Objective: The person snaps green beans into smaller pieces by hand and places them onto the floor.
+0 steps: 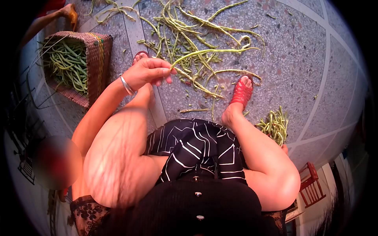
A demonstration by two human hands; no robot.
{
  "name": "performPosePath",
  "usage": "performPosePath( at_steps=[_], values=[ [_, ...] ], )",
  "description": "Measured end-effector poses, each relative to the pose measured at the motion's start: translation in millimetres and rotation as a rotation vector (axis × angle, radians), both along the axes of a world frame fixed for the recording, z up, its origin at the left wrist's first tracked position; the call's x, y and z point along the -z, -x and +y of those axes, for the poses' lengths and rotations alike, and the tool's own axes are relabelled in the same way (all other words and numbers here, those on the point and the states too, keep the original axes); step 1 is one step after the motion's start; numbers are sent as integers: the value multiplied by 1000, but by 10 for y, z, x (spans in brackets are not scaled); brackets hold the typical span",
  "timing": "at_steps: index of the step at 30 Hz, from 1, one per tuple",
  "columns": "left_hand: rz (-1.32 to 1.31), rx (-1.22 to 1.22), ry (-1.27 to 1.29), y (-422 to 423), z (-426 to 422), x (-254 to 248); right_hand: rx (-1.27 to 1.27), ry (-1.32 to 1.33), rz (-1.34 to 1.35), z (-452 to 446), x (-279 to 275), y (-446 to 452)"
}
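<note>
Nearby, strewn beans (203, 58), woven basket (98, 59), sandal (242, 94)

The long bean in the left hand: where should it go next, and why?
Perhaps the left hand should bring the long bean toward the right hand. It's pinched near one end only, while short bean pieces sit beside the mostly hidden right hand.

Floor before me (293, 59): grey, speckled, divided by pale strips (133, 25). Furniture: one reddish slatted wooden piece (311, 175), apparently a chair; dark metal framework (26, 170), opposite side. Light: bright across the floor.
</note>
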State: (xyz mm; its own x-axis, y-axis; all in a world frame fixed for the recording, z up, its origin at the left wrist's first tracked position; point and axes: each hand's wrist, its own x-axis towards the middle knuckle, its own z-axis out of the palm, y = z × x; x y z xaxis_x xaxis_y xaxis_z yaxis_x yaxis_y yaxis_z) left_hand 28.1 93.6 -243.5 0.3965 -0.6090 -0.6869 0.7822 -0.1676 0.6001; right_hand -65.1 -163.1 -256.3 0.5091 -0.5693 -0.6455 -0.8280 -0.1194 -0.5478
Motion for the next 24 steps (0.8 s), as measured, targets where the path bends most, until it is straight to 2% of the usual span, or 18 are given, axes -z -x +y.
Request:
performPosePath(
  at_steps=[5, 7, 8, 10, 12, 14, 16, 18, 19, 21, 24],
  values=[
    [48, -28, 49, -9, -60, 0, -4, 1, -10, -165, 105, 148],
    [40, -32, 55, -18, -73, -6, -130, 86, -43, -463, 269, 353],
    [35, -35, 62, -25, -85, -7, -247, 202, -61, -994, 329, 567],
    [42, -30, 71, -40, -102, 5, -557, 493, -106, -2479, 85, 969],
    [45, -24, 75, -38, -119, 16, -793, 598, -160, -3147, -307, 843],
    [37, -17, 83, -37, -109, 28, -838, 223, -161, -2534, -652, 57],
    [29, -31, 97, -31, -76, 41, -1219, 397, -588, -1549, -1176, -703],
    [10, -37, 106, -39, -44, 31, -1470, 456, -821, -1007, -1301, -1081],
    [1, -41, 108, -38, -19, 21, -1604, 506, -835, -823, -1314, -1208],
    [8, -57, 108, -31, 43, 11, -1661, 596, -637, -520, -1256, -1307],
    [21, -100, 147, 20, 155, 81, -1767, 698, -591, -553, -791, -1387]
  ],
)
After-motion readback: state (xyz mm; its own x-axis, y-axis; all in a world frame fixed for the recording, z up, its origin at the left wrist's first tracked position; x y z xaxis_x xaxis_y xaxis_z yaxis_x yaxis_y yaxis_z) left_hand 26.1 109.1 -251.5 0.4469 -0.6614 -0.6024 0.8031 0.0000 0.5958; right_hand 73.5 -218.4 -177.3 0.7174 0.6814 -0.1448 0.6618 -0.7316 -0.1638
